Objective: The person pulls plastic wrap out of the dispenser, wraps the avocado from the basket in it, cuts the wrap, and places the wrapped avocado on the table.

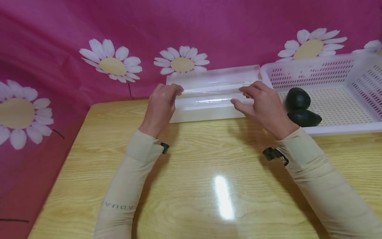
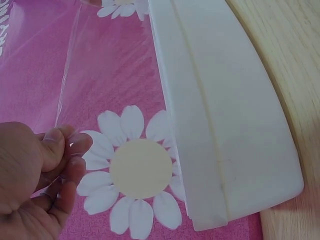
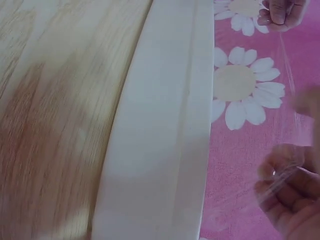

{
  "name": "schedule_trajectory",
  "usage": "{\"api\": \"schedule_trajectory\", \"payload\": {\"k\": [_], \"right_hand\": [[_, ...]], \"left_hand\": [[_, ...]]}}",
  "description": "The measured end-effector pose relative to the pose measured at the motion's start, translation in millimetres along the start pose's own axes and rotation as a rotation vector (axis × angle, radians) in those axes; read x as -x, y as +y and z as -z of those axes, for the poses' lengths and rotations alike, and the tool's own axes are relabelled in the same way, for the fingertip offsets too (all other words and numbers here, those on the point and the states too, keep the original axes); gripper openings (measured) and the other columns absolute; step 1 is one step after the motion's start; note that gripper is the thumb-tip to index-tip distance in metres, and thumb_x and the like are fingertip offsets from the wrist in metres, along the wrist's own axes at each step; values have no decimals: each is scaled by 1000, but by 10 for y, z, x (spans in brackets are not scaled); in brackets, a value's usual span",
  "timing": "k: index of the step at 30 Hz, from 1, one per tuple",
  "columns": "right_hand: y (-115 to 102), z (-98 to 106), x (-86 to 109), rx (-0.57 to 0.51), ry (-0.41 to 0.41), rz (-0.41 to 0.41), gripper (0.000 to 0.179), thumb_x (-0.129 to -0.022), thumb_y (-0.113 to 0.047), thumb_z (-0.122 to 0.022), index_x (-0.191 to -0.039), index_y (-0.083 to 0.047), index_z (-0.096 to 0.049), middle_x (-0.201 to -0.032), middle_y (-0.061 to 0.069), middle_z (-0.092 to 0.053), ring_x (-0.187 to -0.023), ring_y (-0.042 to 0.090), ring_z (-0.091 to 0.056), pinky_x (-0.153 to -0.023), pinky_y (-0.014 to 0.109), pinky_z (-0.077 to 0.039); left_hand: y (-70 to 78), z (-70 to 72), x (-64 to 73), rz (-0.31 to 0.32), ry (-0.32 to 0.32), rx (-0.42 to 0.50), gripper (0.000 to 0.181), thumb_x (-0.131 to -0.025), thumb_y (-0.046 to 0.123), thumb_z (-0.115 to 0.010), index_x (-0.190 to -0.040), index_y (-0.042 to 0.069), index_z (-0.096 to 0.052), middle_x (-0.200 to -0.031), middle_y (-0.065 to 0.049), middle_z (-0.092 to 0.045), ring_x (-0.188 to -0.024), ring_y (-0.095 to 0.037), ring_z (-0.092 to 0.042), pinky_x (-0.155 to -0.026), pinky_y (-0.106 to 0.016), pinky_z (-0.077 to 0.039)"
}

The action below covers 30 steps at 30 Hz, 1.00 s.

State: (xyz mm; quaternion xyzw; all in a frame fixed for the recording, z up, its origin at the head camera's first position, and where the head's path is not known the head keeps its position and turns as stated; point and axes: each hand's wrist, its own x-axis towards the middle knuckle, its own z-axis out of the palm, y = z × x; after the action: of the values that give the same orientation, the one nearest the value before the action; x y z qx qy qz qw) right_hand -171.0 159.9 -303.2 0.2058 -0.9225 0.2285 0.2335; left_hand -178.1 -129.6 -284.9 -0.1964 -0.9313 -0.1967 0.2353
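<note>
Beige sleeves [image 1: 122, 189] are seen nearest. Over the white box [image 1: 206, 115], clear film [image 2: 100, 60] is pinched by the left hand's [image 1: 161, 103] fingers and held in the right hand's [image 1: 264, 104] curled fingers, thumb parted; probably light, limp and clingy, it is best gripped at both edge corners.

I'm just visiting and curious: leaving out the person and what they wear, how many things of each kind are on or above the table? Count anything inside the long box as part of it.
Long white box: 1
Clear film, stretched between the hands: 1
White basket: 1
Dark rounded items in the basket: 2
Total: 5
</note>
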Motion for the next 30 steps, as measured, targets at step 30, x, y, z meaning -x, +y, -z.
{"api": "schedule_trajectory", "payload": {"k": [30], "right_hand": [[145, 524, -28, 125, -128, 134, 24, -84, 4, -66, -103, -7, -76, -91, 15, -76, -83, 36, -71, -74, 52, -54]], "left_hand": [[-3, 99, 71, -65, -50, -16, 19, -93, 7, -63, -110, 6, -69, -105, -10, -75, -99, -23, -72, -92, -35, -56]]}}
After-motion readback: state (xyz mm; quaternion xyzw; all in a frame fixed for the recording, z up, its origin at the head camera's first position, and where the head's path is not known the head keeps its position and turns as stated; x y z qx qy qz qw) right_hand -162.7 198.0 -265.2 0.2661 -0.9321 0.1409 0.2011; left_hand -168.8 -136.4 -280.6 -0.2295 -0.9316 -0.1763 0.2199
